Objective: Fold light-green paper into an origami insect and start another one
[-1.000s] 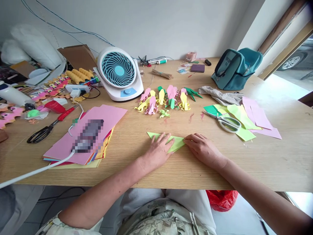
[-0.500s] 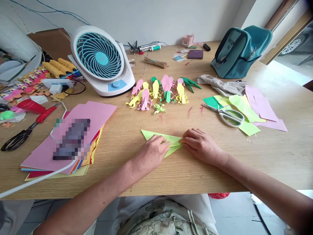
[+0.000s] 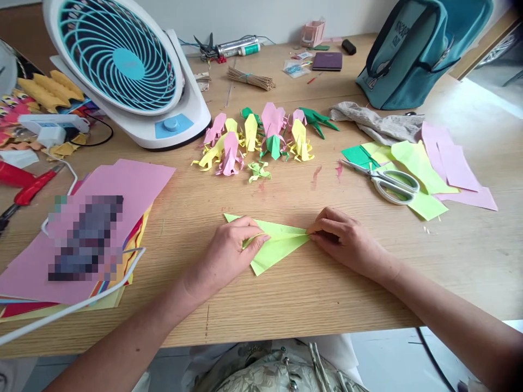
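A light green sheet of folding paper (image 3: 272,253), creased into a long pointed kite-like shape, lies on the wooden table in front of me. With thumb and fingers, my left hand (image 3: 232,247) pinches a folded edge near the wide left end. The narrow right tip is pinched by my right hand (image 3: 347,237). Beyond the paper stand several folded paper figures, among them a pink one (image 3: 230,155), a yellow one (image 3: 301,142) and a small light green one (image 3: 259,171).
On the left, colored paper sheets (image 3: 134,179) lie stacked under a blurred-out dark object, with a white cable (image 3: 81,316) across. A fan (image 3: 180,109) stands behind. To the right are scissors (image 3: 394,186), paper scraps (image 3: 457,169), a grey cloth (image 3: 376,122) and a teal backpack (image 3: 402,60).
My left hand has shifted left along the paper and now pinches its folded edge instead of lying over it. My right hand stays at the tip. The camera view has moved closer.
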{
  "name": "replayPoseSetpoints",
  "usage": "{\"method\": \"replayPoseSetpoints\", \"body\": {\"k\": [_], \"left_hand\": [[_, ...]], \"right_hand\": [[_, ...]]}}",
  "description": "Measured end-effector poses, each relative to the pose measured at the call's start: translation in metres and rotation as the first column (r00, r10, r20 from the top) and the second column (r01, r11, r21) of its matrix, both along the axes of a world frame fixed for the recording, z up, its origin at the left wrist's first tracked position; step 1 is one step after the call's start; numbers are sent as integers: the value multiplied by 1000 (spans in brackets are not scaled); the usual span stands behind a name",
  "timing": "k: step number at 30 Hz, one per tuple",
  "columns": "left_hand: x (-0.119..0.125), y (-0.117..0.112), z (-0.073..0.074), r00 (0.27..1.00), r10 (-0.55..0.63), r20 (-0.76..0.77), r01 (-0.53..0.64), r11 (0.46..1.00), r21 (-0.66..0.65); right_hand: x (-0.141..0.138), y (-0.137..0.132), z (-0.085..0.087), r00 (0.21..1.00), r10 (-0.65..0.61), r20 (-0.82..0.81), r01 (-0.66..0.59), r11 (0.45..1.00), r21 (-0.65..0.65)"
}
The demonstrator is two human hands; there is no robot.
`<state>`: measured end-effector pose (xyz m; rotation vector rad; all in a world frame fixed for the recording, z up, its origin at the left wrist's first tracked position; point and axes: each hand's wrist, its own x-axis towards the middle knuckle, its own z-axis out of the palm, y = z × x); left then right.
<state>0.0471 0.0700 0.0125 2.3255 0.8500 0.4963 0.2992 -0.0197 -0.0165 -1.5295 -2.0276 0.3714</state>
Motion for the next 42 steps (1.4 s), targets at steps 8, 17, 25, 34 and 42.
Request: {"method": "replayPoseSetpoints", "body": {"k": [8, 17, 25, 34, 42], "left_hand": [[2, 5, 5, 985, 118, -122, -121, 993, -17], [-1, 10, 0, 987, 110, -116, -95, 988, 121], [1, 16, -2, 963, 112, -245, -80, 987, 138], [-1, 13, -9, 960, 119, -253, -73, 980, 185], [0, 9, -12, 961, 126, -247, -58, 963, 264]], "right_hand": [[2, -1, 3, 999, -41, -34, 39, 998, -46], [4, 0, 4, 998, -55, -7, 54, 995, -79], [4, 0, 5, 999, -37, -2, 37, 995, -88], [7, 0, 14, 999, 43, 23, -38, 987, -158], [23, -6, 24, 999, 29, 21, -24, 978, -209]]}}
